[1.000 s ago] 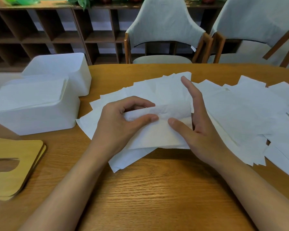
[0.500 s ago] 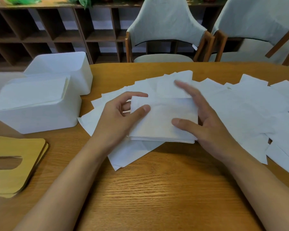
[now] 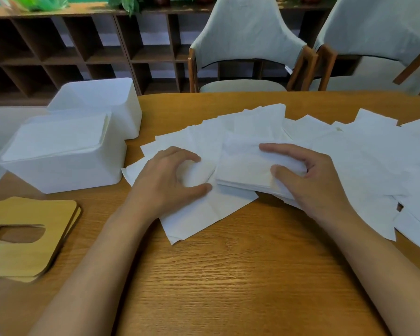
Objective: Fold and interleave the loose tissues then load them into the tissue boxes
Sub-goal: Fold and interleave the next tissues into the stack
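A stack of folded tissues [image 3: 245,166] sits on the spread of loose tissues [image 3: 349,151] that fans across the middle and right of the wooden table [image 3: 228,275]. The right hand [image 3: 310,183] grips this stack from its right side, with the thumb pressed on top near the front edge, the forefinger laid along the top toward the back, and the other fingers curled around the right edge.

Just left of the stack, the left hand [image 3: 163,183] rests on a single loose tissue [image 3: 204,212] that lies slantwise, one corner pointing at the table's near edge. Its fingers and thumb are curled in, pinching the sheet into a small bulge between them.

Further left stand two white tissue boxes, both without lids. The near tissue box [image 3: 66,173] is filled to the rim with tissues. The far tissue box [image 3: 102,100] stands just behind it, and I cannot tell what it holds. At the table's left front corner lie two wooden lids [image 3: 27,253], stacked, each with an oval slot. Across the table are two upholstered chairs [image 3: 247,40], and behind them a dark cubby shelf [image 3: 58,52].
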`<action>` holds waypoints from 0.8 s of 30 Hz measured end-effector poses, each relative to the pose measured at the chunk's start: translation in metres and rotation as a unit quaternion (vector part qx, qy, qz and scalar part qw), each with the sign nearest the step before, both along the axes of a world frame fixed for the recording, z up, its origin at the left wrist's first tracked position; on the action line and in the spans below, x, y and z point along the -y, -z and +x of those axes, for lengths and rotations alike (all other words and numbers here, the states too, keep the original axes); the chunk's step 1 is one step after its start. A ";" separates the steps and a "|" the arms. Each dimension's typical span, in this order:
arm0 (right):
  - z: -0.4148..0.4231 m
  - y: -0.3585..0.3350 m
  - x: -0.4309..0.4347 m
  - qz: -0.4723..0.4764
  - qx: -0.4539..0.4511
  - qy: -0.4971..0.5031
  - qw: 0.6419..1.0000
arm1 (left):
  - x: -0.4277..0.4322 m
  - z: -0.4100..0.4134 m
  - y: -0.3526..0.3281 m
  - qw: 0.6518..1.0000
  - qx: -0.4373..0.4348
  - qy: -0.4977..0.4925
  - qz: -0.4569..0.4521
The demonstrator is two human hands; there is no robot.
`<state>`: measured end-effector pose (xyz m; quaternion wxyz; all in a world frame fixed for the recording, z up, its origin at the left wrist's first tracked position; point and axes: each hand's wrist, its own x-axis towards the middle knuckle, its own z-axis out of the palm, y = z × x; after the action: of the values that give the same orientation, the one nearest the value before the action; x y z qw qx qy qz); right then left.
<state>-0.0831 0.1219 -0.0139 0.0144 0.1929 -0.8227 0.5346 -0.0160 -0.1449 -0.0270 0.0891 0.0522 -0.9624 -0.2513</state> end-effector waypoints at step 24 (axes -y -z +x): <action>0.010 0.004 0.016 -0.036 0.055 -0.022 0.998 | -0.063 0.011 -0.004 0.951 -0.247 0.128 0.136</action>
<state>-0.0733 0.1062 -0.0176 -0.0357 0.1810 -0.7982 0.5735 -0.0046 -0.0815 -0.0228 0.2832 -0.1232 -0.8655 -0.3944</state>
